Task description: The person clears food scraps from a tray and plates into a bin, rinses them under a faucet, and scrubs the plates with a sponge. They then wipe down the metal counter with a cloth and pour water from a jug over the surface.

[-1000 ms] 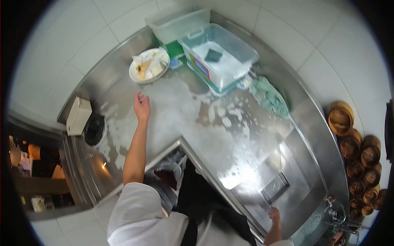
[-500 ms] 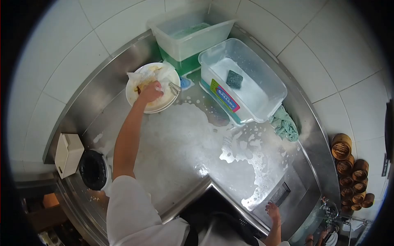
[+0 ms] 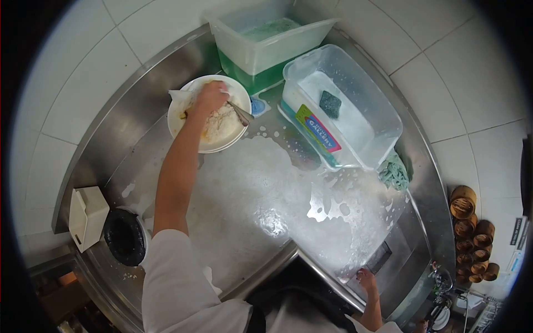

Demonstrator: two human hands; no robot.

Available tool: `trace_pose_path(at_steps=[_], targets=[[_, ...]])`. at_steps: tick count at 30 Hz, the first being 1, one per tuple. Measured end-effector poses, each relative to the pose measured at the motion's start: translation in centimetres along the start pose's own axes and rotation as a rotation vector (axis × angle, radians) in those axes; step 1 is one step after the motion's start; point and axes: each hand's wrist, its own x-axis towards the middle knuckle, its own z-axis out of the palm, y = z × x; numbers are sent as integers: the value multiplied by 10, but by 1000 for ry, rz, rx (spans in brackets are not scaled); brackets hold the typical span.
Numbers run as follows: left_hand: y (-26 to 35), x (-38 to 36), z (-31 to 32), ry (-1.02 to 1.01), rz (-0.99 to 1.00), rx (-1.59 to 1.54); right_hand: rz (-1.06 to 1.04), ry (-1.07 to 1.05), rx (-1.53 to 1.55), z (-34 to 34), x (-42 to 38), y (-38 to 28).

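My left hand (image 3: 212, 95) reaches over a white plate (image 3: 237, 91) at the back left and is closed on a crumpled white napkin (image 3: 179, 95); its fingertips are partly hidden. Rice and food scraps (image 3: 222, 123) lie on the plate, which is stacked on another. A metal spoon or fork (image 3: 241, 114) rests across the plate's right side. At the lower right, my right hand (image 3: 366, 277) hangs over the counter's front edge, fingers loosely curled and apart, with nothing in it.
A tub of green liquid (image 3: 252, 77) stands at the back. Beside it, a clear plastic tub (image 3: 377, 119) holds a dark green scouring pad (image 3: 330, 104). A green cloth (image 3: 394, 173) lies to its right. Left are a black-lined bin (image 3: 125, 237) and white container (image 3: 89, 218). Suds wet the steel counter (image 3: 239, 194).
My left hand has moved up toward the plate's far rim, gathering the napkin and uncovering more rice. My right hand stays nearly where it was. The view has shifted slightly.
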Motion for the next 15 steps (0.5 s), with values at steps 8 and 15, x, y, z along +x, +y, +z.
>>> trace_pose_path(at_steps=[8,15], targets=[[-72,-32,-78,252,-289,116,-109,-97,76,-18,25,104],[-43,-34,-13,200,-156,449,208,-3,-173,4,-17,74]])
